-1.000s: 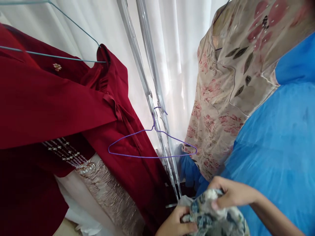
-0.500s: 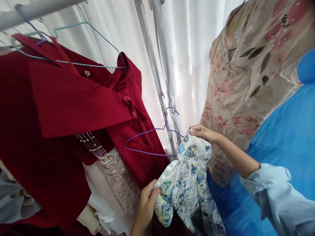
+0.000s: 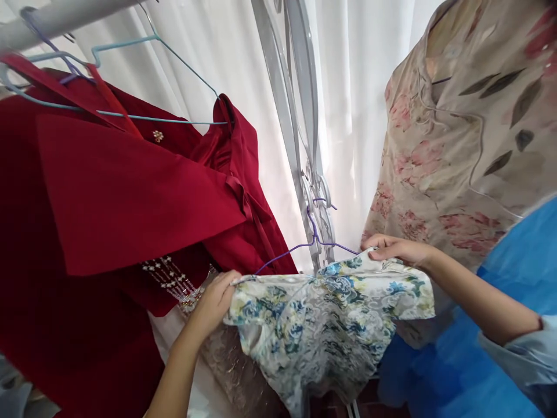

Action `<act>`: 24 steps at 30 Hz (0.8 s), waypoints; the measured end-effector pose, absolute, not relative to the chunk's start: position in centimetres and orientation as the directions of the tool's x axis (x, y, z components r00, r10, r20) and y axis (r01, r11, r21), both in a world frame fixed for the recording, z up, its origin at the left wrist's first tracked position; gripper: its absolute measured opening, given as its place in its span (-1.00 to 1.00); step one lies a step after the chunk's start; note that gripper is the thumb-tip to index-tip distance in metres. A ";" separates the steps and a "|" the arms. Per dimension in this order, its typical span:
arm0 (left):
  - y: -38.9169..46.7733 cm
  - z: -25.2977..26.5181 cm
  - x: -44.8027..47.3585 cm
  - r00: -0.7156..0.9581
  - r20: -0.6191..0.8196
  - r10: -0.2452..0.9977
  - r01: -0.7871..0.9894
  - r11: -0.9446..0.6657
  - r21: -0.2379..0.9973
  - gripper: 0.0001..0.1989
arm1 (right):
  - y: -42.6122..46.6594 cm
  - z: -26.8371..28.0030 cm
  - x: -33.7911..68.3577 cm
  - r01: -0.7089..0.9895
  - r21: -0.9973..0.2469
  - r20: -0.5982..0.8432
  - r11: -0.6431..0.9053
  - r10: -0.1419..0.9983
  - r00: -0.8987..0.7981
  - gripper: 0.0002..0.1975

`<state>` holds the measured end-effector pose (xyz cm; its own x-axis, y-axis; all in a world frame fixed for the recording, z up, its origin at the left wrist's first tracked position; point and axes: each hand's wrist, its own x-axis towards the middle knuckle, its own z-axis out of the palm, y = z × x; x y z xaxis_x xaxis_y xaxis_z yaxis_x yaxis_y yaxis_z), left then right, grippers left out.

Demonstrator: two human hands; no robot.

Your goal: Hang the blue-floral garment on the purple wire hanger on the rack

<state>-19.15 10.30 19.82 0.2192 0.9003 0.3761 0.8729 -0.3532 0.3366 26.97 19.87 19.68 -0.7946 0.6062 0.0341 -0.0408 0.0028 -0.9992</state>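
Note:
A white garment with a blue, green and yellow floral print [image 3: 322, 325] is stretched between my two hands. My left hand [image 3: 220, 296] pinches its upper left edge. At the upper right edge, my right hand [image 3: 394, 251] grips the cloth between thumb and fingers. Behind and partly inside the garment is a purple wire hanger [image 3: 314, 237], whose shoulders run down under the fabric towards both hands. Its hook sits at the grey metal stand [image 3: 300, 133]. The hanger's lower bar is hidden by the cloth.
Dark red garments [image 3: 143, 203] hang on a teal hanger [image 3: 187, 69] from the rail [image 3: 78, 17] at left. To the right hang a beige floral garment [image 3: 418, 168] and bright blue fabric [image 3: 513, 290]. White curtains [image 3: 357, 87] fall behind.
My left hand has moved up and left, spreading the floral garment wide across the hanger. My right hand has shifted right and slightly down, still gripping the other edge.

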 end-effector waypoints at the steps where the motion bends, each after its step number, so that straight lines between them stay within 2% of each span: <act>1: 11.4 20.3 -18.8 0.185 0.449 0.874 0.889 -0.344 0.303 -0.71 | 19.8 19.6 26.9 -0.050 -0.999 0.032 -0.012 0.613 -0.790 -0.66; 2: 12.5 20.7 -18.2 0.134 0.522 0.842 0.901 -0.323 0.290 -0.72 | 19.8 19.5 26.8 -0.063 -0.998 0.031 -0.029 0.624 -0.781 -0.65; 4: 14.0 21.4 -16.8 0.003 0.626 0.780 0.901 -0.273 0.337 -0.78 | 19.9 19.1 26.7 -0.088 -0.994 0.029 -0.059 0.651 -0.759 -0.65; 7: 15.0 21.6 -14.8 -0.122 0.608 0.785 0.865 -0.216 0.453 -0.75 | 19.9 18.3 26.6 -0.127 -0.990 0.058 -0.055 0.672 -0.739 -0.63; 10: 14.7 20.5 -13.3 -0.109 0.480 0.871 0.866 -0.154 0.476 -0.64 | 19.6 17.9 26.4 -0.176 -0.984 0.112 -0.027 0.676 -0.729 -0.58; 13: 13.8 19.1 -12.3 -0.018 0.417 0.909 0.819 -0.226 0.527 -0.53 | 18.8 18.2 26.3 -0.210 -0.978 0.163 0.016 0.685 -0.710 -0.56; 17: 12.3 19.7 -11.0 0.036 0.485 0.874 0.770 -0.334 0.543 -0.61 | 17.5 20.6 26.1 -0.226 -0.971 0.216 0.079 0.697 -0.683 -0.58; 21: 11.4 21.7 -10.8 -0.049 0.570 0.820 0.826 -0.288 0.485 -0.68 | 16.9 23.9 24.1 -0.184 -0.977 0.205 0.105 0.680 -0.704 -0.60; 24: 11.4 20.5 -11.5 -0.086 0.569 0.818 0.831 -0.256 0.494 -0.65 | 16.7 24.8 21.3 -0.145 -0.986 0.167 0.087 0.626 -0.762 -0.61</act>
<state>-11.48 11.41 20.55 -0.0862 0.8179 0.5688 0.8305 -0.2563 0.4945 21.32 16.73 24.82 -0.7617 0.6260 0.1673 -0.1448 0.0872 -0.9856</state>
